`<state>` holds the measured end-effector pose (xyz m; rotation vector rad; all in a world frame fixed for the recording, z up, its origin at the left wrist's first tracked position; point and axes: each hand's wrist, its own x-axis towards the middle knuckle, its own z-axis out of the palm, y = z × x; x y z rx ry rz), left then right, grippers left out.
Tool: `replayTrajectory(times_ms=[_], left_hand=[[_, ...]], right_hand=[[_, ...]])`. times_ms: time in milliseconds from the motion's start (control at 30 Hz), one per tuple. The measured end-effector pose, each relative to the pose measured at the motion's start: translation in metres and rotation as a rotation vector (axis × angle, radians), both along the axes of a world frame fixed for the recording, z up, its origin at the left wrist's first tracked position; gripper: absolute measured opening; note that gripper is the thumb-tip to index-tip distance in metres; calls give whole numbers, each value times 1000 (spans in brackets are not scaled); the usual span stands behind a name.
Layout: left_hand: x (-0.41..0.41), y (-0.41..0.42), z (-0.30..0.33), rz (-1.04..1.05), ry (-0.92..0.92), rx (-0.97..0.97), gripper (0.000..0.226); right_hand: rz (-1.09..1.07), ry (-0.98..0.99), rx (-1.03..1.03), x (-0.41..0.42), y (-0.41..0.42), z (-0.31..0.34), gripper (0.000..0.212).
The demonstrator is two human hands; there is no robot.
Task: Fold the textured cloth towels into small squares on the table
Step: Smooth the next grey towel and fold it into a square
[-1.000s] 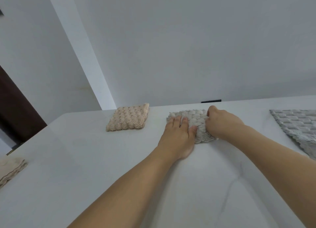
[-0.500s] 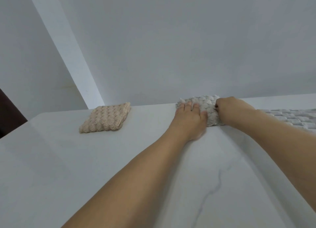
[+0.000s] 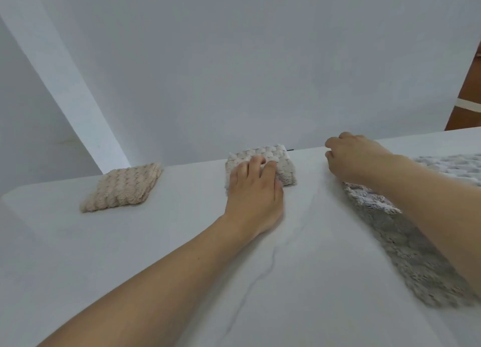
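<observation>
I see the white marble-look table filling the lower view, thin grey veins across it, pale wall behind. Biggest cloth is the unfolded grey towel spread flat on the right side of the table, running from the near right up to the far edge, partly under my right forearm. Next, the beige folded towel sits as a small square on the far left of the table, well apart from both hands. Then the light grey folded towel, a small thick square near the far edge, centre of view. My left hand lies on top of it, fingers straight and close together, pressing down on its near half, heel of the palm on the table. My right hand is off to the right of that towel, not touching it, hovering over the far corner of the unfolded grey towel, fingers loosely curled, holding nothing. Brown strip at the right edge, can't tell what it is
</observation>
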<state>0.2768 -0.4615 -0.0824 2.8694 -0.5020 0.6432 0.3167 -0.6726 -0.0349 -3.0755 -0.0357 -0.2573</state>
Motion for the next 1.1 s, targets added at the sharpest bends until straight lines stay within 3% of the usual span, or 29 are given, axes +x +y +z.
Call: replayTrajectory(times_ms=[100, 267, 433, 567, 700, 767, 967, 1100], left_hand=[[-3, -35, 3, -82, 88, -66, 36], [5, -88, 7, -104, 254, -51, 38], [14, -107, 4, -32, 273, -73, 42], [25, -104, 13, -23, 387, -203, 34], [20, -92, 25, -86, 489, -706, 5], [13, -82, 33, -69, 496, -910, 12], [-15, -3, 85, 44, 459, -1174, 6], [-42, 69, 116, 66, 515, -1593, 14]], right_hand=[[-54, 9, -57, -10, -26, -3, 35], [-170, 96, -171, -23, -51, -18, 39], [-101, 47, -20, -15, -54, -26, 27], [50, -39, 354, -11, -46, -23, 4], [180, -116, 663, -11, -34, -8, 11], [234, -134, 731, -7, -25, 2, 15], [445, -84, 850, -17, 33, 41, 26], [496, 57, 807, -32, 85, 84, 38]])
